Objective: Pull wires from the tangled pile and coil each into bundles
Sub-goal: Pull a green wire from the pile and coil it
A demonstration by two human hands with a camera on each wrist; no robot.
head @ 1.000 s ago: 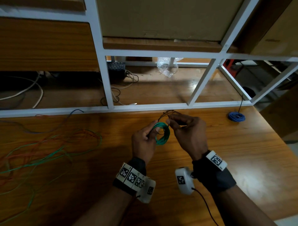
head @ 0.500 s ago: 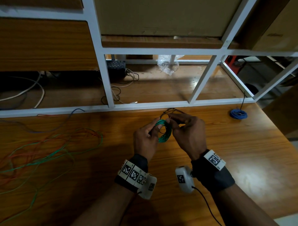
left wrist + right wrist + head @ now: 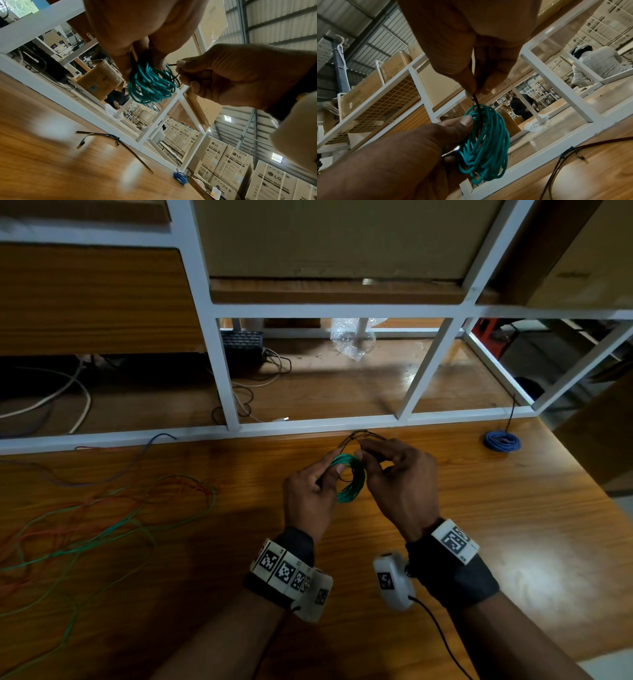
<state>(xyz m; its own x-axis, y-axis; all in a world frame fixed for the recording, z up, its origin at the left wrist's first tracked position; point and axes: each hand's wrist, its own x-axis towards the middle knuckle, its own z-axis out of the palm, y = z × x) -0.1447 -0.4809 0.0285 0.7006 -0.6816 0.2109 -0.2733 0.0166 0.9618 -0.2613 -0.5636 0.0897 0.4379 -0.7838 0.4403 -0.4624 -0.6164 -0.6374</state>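
While the head view looked down on the wooden table (image 3: 513, 542), the left hand (image 3: 310, 501) held the green coil (image 3: 351, 481) at frame centre, fingers curled round its left rim, and the right hand (image 3: 399, 484) pinched a thin dark tie wire (image 3: 363, 436) at the coil's upper edge. The tangled pile (image 3: 89, 525) of green and red wires lay at the left of the frame, well apart from both hands, and a finished blue bundle (image 3: 501, 441) sat at the upper right near the white frame (image 3: 219, 364). In the left wrist view, the coil (image 3: 150, 85) hung below the left fingers at upper centre, and the right hand (image 3: 240, 75), entering from the right, gripped the dark wire end between thumb and forefinger just beside the loops. In the right wrist view, the left thumb (image 3: 462, 121) pressed the coil (image 3: 485, 142) at centre frame while the right fingertips (image 3: 467, 81) above it pinched the dark wire, which ran down through the loops. Judged risk: the coil was not yet bound, so any slackening of the left grip would likely let the loops spring apart; a slip of the thin wire from the pinch would probably undo the wrap.
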